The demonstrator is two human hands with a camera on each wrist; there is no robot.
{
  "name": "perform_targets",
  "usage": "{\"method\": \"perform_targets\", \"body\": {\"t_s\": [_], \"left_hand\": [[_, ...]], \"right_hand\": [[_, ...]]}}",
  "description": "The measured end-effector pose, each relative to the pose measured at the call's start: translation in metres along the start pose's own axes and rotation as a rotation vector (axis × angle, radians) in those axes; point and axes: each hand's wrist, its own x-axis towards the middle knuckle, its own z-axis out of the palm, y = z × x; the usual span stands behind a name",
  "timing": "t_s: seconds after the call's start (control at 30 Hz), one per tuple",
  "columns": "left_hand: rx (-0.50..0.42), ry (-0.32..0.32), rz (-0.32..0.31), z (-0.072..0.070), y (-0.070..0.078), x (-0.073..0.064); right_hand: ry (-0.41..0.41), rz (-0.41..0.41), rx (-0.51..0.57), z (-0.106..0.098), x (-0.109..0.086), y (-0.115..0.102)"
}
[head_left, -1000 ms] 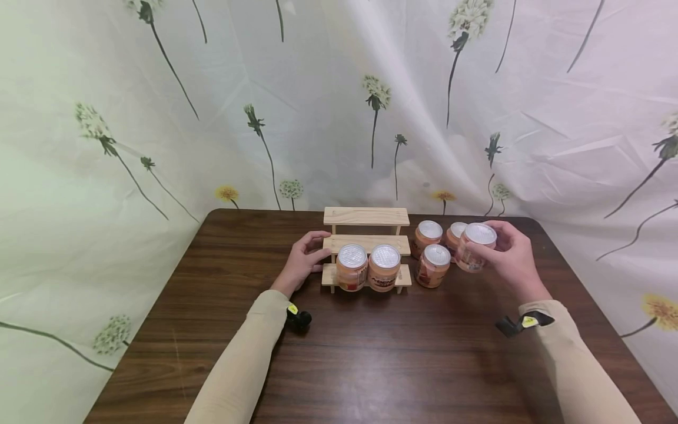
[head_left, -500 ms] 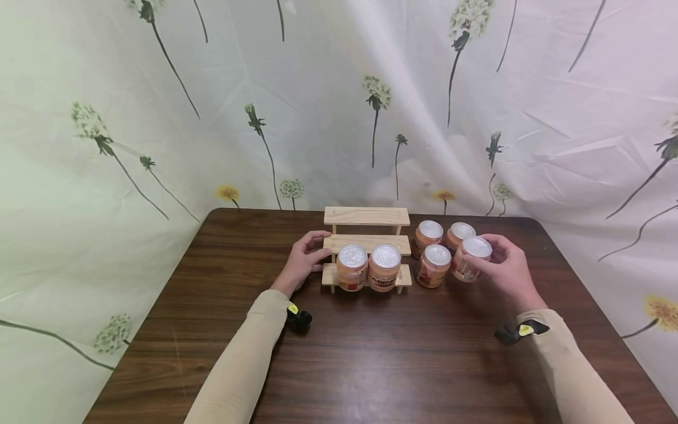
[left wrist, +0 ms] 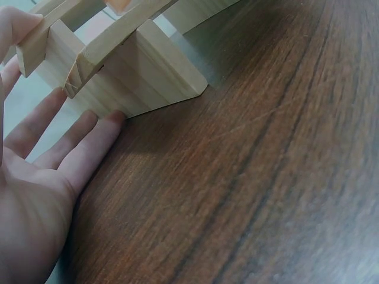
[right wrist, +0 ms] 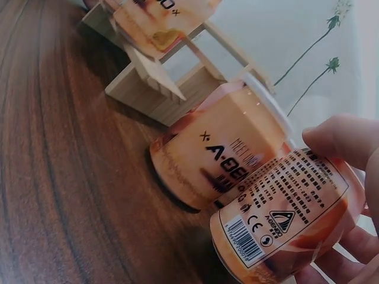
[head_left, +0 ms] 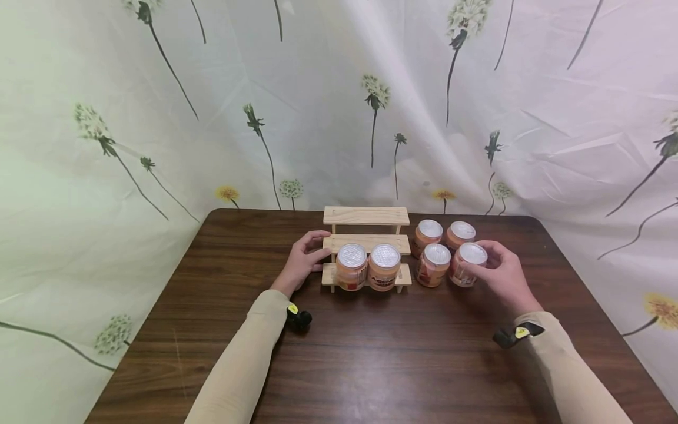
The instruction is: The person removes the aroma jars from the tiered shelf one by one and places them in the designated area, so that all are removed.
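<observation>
My left hand [head_left: 304, 259] is at the left end of a three-tier wooden display rack [head_left: 365, 216]. In the left wrist view, the fingers [left wrist: 89, 148] extend fairly straight, with tips against the rack's side. My right hand [head_left: 505, 274] grips an orange jar [head_left: 463, 274] with a silvery lid from its right side, thumb in front. That jar stands upright beside another jar [head_left: 432, 274]; its barcode label faces the right wrist camera. Two more jars [head_left: 426, 238] [head_left: 459, 234] are behind them. On the rack's lowest tier sit a left jar [head_left: 352, 274] and a right jar [head_left: 384, 274].
The dark wood-grain table [head_left: 371, 365] runs back to a pale cloth backdrop [head_left: 318, 118] printed with dandelions. The jar group stands just right of the rack, near the table's back edge. Nothing sits on the upper two tiers.
My right hand has brought its jar down and left toward the viewer, in front of the back right jar and beside the front one. The left hand and rack have stayed put.
</observation>
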Motion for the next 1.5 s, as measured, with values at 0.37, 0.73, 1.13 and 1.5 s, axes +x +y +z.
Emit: {"method": "perform_targets", "body": {"t_s": [0.37,0.73,1.13,1.5], "left_hand": [[-0.017,0.000,0.002,0.001,-0.002,0.000],[-0.007,0.001,0.004,0.000,-0.002,0.002],[0.004,0.002,-0.014,-0.001,-0.002,0.003],[-0.008,0.003,-0.010,-0.001,-0.003,0.003]], "right_hand": [[-0.020,0.012,-0.058,0.001,-0.001,0.013],[-0.051,0.039,-0.088,0.001,0.004,0.013],[-0.069,0.050,-0.152,-0.001,0.005,0.011],[-0.072,0.063,-0.191,-0.002,0.000,0.002]]}}
